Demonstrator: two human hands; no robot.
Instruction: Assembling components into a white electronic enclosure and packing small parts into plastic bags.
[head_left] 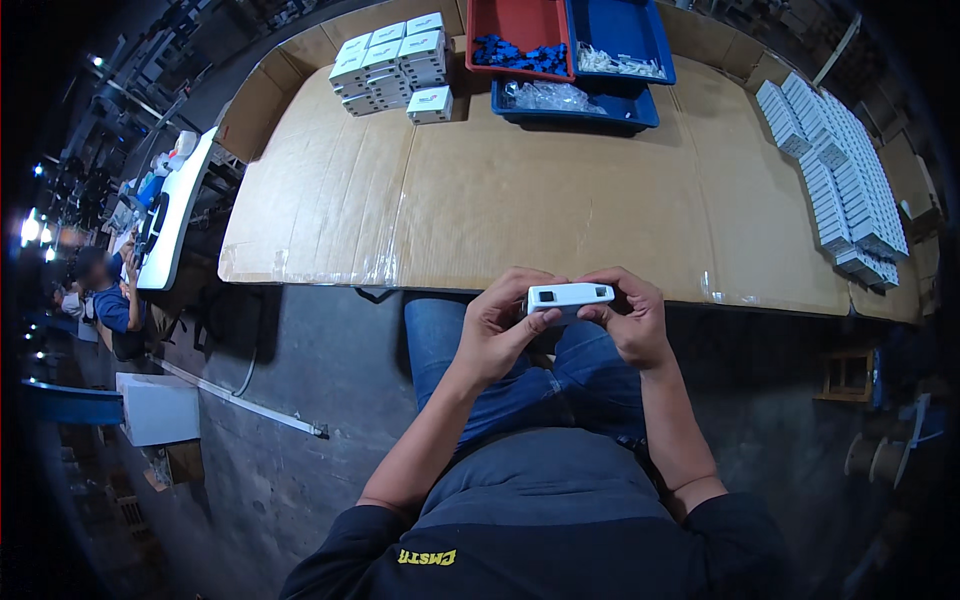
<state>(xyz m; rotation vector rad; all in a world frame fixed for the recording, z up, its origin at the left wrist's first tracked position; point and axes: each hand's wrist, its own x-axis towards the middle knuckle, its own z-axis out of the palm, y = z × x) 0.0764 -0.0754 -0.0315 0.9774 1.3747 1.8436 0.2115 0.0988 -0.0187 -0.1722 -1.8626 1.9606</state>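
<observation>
A small white plastic box-shaped housing with a dark square opening near each end is held between my two hands, over my lap at the table's front edge. My left hand closes round its left end, thumb on the near side. Round the right end my right hand is closed in the same way, its thumb pressed on the near side. The underside and far side of the housing are hidden by the fingers.
Cardboard covers the table. White boxes are stacked at the back left, with a single box beside them. A red bin holds blue parts; blue trays hold clear and white pieces. Rows of white units lie right. Another person sits far left.
</observation>
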